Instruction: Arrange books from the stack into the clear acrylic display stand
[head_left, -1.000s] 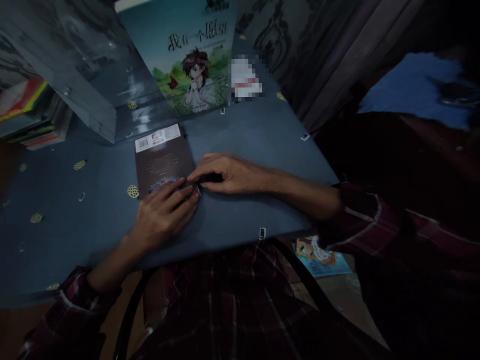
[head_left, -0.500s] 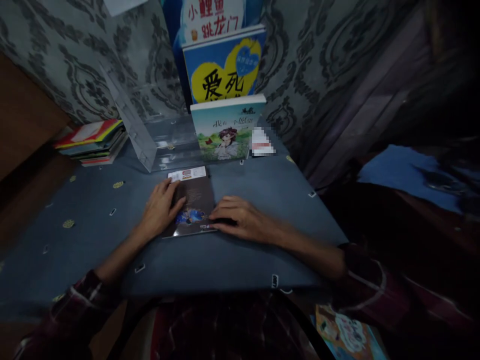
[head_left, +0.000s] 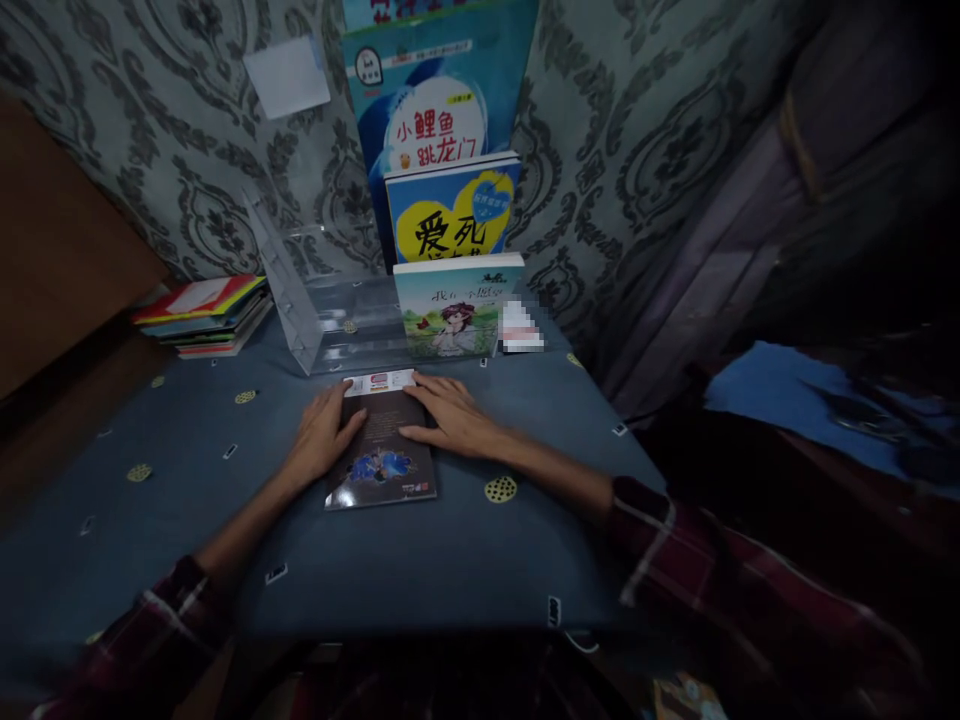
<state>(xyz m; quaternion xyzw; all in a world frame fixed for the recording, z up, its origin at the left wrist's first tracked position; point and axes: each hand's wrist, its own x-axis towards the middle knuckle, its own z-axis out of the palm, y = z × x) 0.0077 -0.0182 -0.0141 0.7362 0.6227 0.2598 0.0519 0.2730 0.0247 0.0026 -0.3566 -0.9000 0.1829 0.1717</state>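
A thin book (head_left: 390, 440) lies flat on the tablecloth, its dark back cover up, with a white barcode strip along the far edge and a blue picture near the close edge. Along its left side is my left hand (head_left: 322, 430), thumb on the cover and fingers at the far left corner. My right hand (head_left: 454, 415) grips the opposite side, its thumb over the cover and fingertips at the far right corner. The undersides of the fingers are hidden. Just beyond stands a clear plastic book rack (head_left: 292, 310), with a green-and-blue book (head_left: 457, 315) at its front.
Behind that book rise a blue-and-yellow book (head_left: 450, 205) and a taller blue book (head_left: 442, 85). A stack of books (head_left: 210, 310) lies at the back left. A blurred-out white item (head_left: 519, 328) stands right of the rack. The table's right edge drops off beside a blue cloth (head_left: 795, 400).
My right hand has moved from the book's near right corner up to its far right corner. My left hand stays on the left side. The view has tilted upward.
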